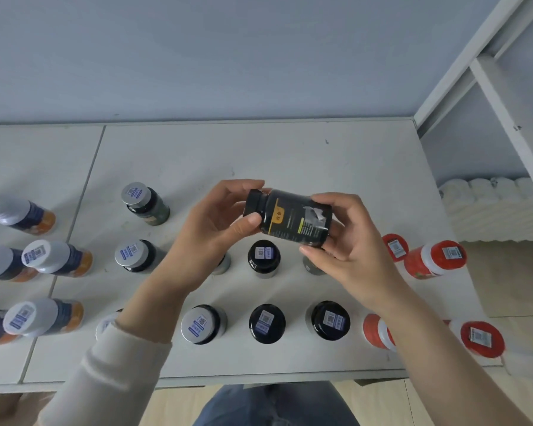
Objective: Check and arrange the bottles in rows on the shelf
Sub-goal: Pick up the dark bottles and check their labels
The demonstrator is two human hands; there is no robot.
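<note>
We hold the bottle sideways above the shelf: our left hand pinches it at the cap, our right hand curls round its base.

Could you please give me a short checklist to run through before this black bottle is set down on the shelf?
1. Grip: left hand pinches the cap and right hand holds the base of the black bottle: ok.
2. Cap fitted: ok.
3. Bottle upright for placing: not ok; it lies sideways, cap to the left.
4. Label intact: cannot tell; a pale patch shows on it.
5. Sticker on cap top: cannot tell; that face is out of view.
6. Free spot: bare shelf behind the rows: ok.
</note>
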